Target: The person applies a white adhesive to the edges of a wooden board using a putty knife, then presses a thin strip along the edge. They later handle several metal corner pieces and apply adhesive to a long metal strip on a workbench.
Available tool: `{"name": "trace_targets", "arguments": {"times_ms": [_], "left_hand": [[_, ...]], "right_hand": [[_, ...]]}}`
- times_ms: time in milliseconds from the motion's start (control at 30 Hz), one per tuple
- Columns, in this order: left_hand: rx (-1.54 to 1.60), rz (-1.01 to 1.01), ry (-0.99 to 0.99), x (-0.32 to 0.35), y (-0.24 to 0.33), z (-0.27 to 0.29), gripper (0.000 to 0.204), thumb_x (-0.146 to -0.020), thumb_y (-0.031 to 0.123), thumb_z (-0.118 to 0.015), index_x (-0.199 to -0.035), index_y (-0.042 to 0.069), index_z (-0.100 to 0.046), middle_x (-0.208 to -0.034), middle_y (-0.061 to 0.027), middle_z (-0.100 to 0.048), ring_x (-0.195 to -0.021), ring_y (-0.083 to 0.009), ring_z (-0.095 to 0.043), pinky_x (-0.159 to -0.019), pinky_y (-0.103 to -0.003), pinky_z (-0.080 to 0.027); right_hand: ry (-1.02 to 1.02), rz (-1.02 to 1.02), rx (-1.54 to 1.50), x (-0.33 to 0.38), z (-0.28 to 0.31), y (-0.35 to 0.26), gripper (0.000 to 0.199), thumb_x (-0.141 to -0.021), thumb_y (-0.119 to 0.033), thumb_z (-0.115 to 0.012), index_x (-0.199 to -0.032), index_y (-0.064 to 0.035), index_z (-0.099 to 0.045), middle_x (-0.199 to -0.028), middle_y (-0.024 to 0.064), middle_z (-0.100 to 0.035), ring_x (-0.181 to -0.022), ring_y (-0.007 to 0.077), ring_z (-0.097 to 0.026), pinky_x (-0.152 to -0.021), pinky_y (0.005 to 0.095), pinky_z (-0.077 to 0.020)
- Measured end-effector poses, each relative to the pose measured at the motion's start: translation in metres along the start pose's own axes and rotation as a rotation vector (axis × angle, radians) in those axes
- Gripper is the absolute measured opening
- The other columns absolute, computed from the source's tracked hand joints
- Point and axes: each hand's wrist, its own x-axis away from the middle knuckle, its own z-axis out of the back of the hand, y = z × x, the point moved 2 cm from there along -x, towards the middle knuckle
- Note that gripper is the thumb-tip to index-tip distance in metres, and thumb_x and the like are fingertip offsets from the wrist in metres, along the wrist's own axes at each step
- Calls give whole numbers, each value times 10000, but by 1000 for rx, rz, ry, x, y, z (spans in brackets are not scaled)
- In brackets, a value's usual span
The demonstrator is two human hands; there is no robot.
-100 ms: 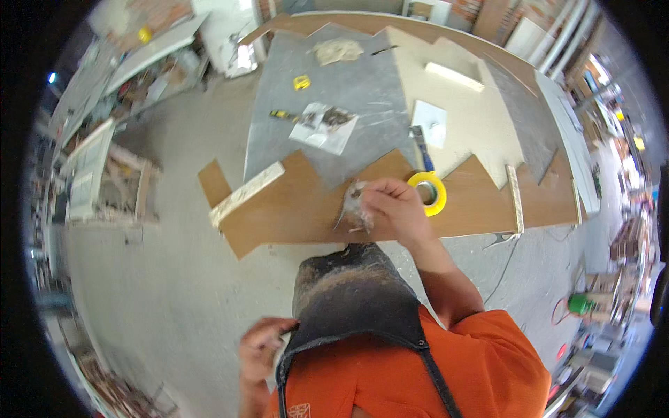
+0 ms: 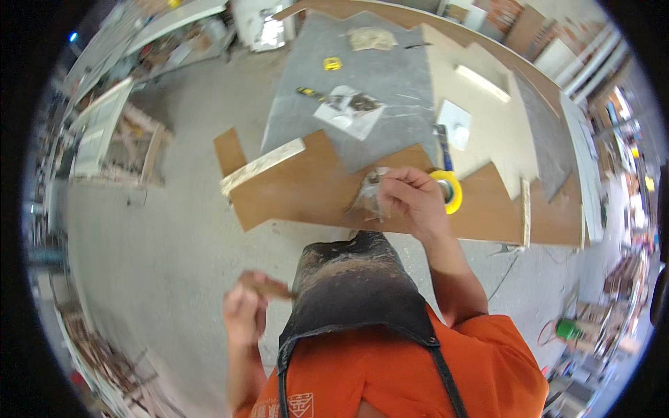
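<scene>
My right hand (image 2: 416,202) is over the near edge of a brown board (image 2: 306,198), its thumb and fingers pinched together at a crumpled clear plastic bag (image 2: 369,198). What lies inside the bag is too blurred to name. A roll of yellow tape (image 2: 456,195) lies just right of that hand, beside a tool with a dark blue handle (image 2: 444,150). My left hand (image 2: 244,310) is off the table, left of my dark apron (image 2: 355,292). Its fingers are closed on a short brown strip (image 2: 274,286), smeared by motion, which points toward the apron.
Farther back lie a yellow tape measure (image 2: 332,63), a yellow-black-handled tool (image 2: 309,91), a plastic sheet with dark bits (image 2: 359,122), a beige cloth-like bundle (image 2: 371,39) and a white bar (image 2: 483,83). Pale strips (image 2: 268,165) cross the board. A wooden frame (image 2: 150,153) stands left.
My left hand has moved up and away from the apron's side, and the brown strip now shows in it. My right hand stays at the bag. The whole view has shifted.
</scene>
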Motion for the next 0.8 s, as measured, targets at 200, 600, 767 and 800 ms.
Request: {"name": "trace_targets", "arguments": {"times_ms": [200,600,767,800], "left_hand": [[396,34,78,-79,15,-20,453,-1025,229,-578,-1370,-54,-500,-1060,-119,-663,-961,-275,-692,-826,-388,-579],[328,-99,129,-65,44,-18,364,-1049,131,-529,-1364,-46,-572,-1161,-127,-702,-908,-182,-696,-761,-310,-582],[322,-132,171,-50,51,-7,363,-1045,129,-541,-1354,-57,-575,-1132,-129,-709,-899,-185,-695,-754,-304,-582],[323,-137,182,-48,51,-4,360,-1044,126,-542,-1351,-60,-576,-1129,-130,-709,-895,-186,-695,-751,-303,-583]], "right_hand": [[-299,-139,46,-14,-79,-16,124,-910,21,-682,-1034,15,-675,-897,89,-700,-759,172,-700,-687,266,-569],[-633,-208,536,-28,-191,-10,171,-873,-89,-742,-1016,-3,-704,-840,28,-678,-701,101,-622,-663,236,-497],[-708,-241,603,-32,-215,2,173,-876,-100,-739,-1010,3,-704,-845,26,-679,-708,95,-616,-666,233,-497],[-720,-237,623,-32,-220,4,173,-877,-103,-738,-1010,4,-703,-846,26,-679,-712,95,-617,-667,233,-497]]}}
